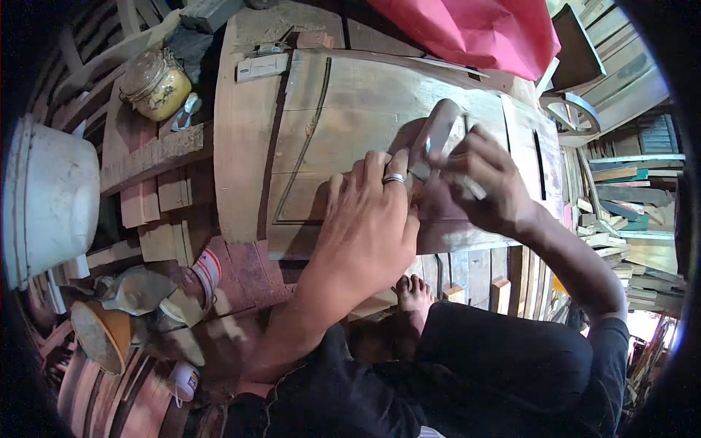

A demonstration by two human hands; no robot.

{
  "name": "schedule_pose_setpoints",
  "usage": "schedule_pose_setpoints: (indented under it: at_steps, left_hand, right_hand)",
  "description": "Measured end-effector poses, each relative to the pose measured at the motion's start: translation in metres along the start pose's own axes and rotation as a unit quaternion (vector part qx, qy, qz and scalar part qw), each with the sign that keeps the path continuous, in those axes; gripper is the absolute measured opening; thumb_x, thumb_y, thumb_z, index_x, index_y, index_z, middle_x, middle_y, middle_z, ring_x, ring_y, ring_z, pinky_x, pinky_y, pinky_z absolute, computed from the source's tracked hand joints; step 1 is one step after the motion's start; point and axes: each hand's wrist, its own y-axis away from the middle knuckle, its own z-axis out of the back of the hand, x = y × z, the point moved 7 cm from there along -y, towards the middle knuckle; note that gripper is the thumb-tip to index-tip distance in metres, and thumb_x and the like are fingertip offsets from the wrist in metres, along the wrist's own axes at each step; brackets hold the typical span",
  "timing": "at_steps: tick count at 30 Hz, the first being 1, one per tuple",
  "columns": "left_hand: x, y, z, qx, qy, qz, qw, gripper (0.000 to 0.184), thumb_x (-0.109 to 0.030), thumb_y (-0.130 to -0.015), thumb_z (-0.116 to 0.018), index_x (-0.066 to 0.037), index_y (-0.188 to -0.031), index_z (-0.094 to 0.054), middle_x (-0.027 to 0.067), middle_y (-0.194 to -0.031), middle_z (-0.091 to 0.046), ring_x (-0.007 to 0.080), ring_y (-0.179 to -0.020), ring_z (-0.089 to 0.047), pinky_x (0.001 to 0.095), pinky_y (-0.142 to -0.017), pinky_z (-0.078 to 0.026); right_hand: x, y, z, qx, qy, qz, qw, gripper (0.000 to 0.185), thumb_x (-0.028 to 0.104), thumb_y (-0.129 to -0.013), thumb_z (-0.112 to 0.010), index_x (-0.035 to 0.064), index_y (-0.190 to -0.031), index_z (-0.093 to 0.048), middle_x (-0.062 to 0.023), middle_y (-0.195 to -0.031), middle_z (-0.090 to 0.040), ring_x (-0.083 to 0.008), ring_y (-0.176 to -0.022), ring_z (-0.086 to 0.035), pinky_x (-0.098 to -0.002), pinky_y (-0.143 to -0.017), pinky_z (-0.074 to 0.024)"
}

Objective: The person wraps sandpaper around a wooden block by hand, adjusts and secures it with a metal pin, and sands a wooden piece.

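My left hand (369,223), with a ring on one finger, bends over the wooden panel (358,131). Its index finger and thumb close around the near end of a brown, elongated, smooth tool (437,128) lying on the panel; its exact kind is unclear. Just to the right, my right hand (485,179) is curled and smeared by motion. A small pale piece shows at its fingers, too blurred to name. The panel has a dark groove along its left and lower sides, and it rests on a broader wooden board (244,153).
Pink cloth (482,33) covers the far side. A small white box (261,67) lies on the board. Leftward stand a glass jar (157,84), a white bucket (55,201), an orange-rimmed container (102,336) and a white cup (182,381). Stacked wood (635,197) fills the right.
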Motion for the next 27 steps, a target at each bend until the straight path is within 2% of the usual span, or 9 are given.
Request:
schedule_pose_setpoints:
  at_steps: [2,6,12,14,16,19,22,24,27]
  left_hand:
    - [-0.001,0.000,0.000,0.015,-0.019,0.002,1.000,0.053,-0.020,-0.091,-0.063,0.009,-0.134,-0.051,0.0316,-0.130,-0.051,0.0480,-0.118,-0.052,0.0550,-0.100,-0.039]
    - [0.003,-0.002,-0.001,0.033,0.031,0.027,0.999,0.053,-0.020,-0.091,-0.063,0.010,-0.133,-0.051,0.0318,-0.130,-0.051,0.0481,-0.119,-0.051,0.0546,-0.101,-0.039]
    - [0.000,-0.002,0.000,0.018,0.013,0.018,1.000,0.053,-0.021,-0.092,-0.064,0.008,-0.134,-0.051,0.0287,-0.124,-0.052,0.0465,-0.116,-0.051,0.0540,-0.099,-0.039]
    - [0.002,-0.001,0.000,0.005,0.012,0.014,1.000,0.054,-0.020,-0.091,-0.064,0.007,-0.136,-0.051,0.0282,-0.125,-0.052,0.0464,-0.116,-0.051,0.0541,-0.099,-0.039]
    - [0.001,0.000,0.001,0.006,0.011,0.012,1.000,0.052,-0.021,-0.092,-0.064,0.007,-0.134,-0.051,0.0287,-0.126,-0.052,0.0467,-0.117,-0.051,0.0543,-0.099,-0.039]
    - [-0.001,-0.001,0.002,0.008,0.019,0.006,1.000,0.049,-0.020,-0.092,-0.064,0.008,-0.130,-0.053,0.0293,-0.126,-0.052,0.0472,-0.117,-0.051,0.0546,-0.099,-0.039]
    - [0.000,-0.001,0.000,0.013,0.019,0.009,1.000,0.044,-0.020,-0.092,-0.064,0.009,-0.123,-0.055,0.0300,-0.126,-0.051,0.0479,-0.116,-0.051,0.0549,-0.099,-0.039]
    - [0.002,-0.001,0.001,0.015,0.012,0.018,1.000,0.041,-0.020,-0.092,-0.064,0.009,-0.119,-0.056,0.0305,-0.126,-0.051,0.0484,-0.116,-0.051,0.0551,-0.098,-0.039]
    - [0.001,-0.002,0.000,0.024,0.020,0.021,0.999,0.037,-0.020,-0.092,-0.064,0.010,-0.113,-0.056,0.0312,-0.125,-0.051,0.0493,-0.115,-0.051,0.0555,-0.098,-0.039]
  right_hand:
    - [-0.004,-0.001,0.005,0.006,-0.011,0.045,0.999,0.044,-0.010,-0.076,-0.069,-0.0022,-0.119,-0.069,-0.0132,-0.088,-0.061,-0.0285,-0.077,-0.057,-0.0402,-0.073,-0.0458]
    - [-0.039,-0.005,0.017,-0.082,-0.004,-0.095,0.992,0.047,-0.012,-0.076,-0.069,-0.0005,-0.122,-0.068,-0.0144,-0.092,-0.061,-0.0288,-0.081,-0.057,-0.0401,-0.073,-0.0459]
    - [-0.009,-0.002,0.000,0.024,0.009,0.060,0.998,0.038,-0.007,-0.076,-0.070,0.0000,-0.114,-0.068,-0.0122,-0.088,-0.059,-0.0299,-0.080,-0.055,-0.0407,-0.074,-0.0449]
    - [-0.044,0.002,0.010,-0.084,-0.041,-0.123,0.988,0.028,-0.005,-0.083,-0.066,0.0014,-0.111,-0.067,-0.0139,-0.090,-0.059,-0.0339,-0.086,-0.058,-0.0426,-0.075,-0.0490]
    - [-0.038,0.000,0.014,-0.089,0.010,-0.133,0.987,0.030,-0.004,-0.080,-0.068,0.0024,-0.110,-0.067,-0.0139,-0.089,-0.058,-0.0337,-0.084,-0.058,-0.0435,-0.077,-0.0493]
    - [0.010,0.005,-0.007,-0.011,0.002,0.053,0.999,0.036,-0.002,-0.075,-0.072,0.0058,-0.110,-0.070,-0.0109,-0.087,-0.057,-0.0295,-0.082,-0.056,-0.0414,-0.076,-0.0487]
    - [-0.010,0.003,-0.001,0.010,0.020,0.021,1.000,0.041,-0.002,-0.076,-0.070,0.0047,-0.117,-0.070,-0.0109,-0.087,-0.056,-0.0288,-0.083,-0.055,-0.0402,-0.075,-0.0475]
    - [-0.034,-0.003,0.014,-0.089,-0.003,-0.086,0.992,0.032,-0.013,-0.081,-0.060,-0.0027,-0.110,-0.068,-0.0132,-0.086,-0.058,-0.0265,-0.079,-0.057,-0.0368,-0.072,-0.0453]
    - [-0.015,-0.001,0.006,-0.046,0.026,-0.030,0.998,0.038,-0.014,-0.082,-0.060,-0.0009,-0.117,-0.069,-0.0113,-0.085,-0.058,-0.0262,-0.077,-0.056,-0.0360,-0.070,-0.0440]
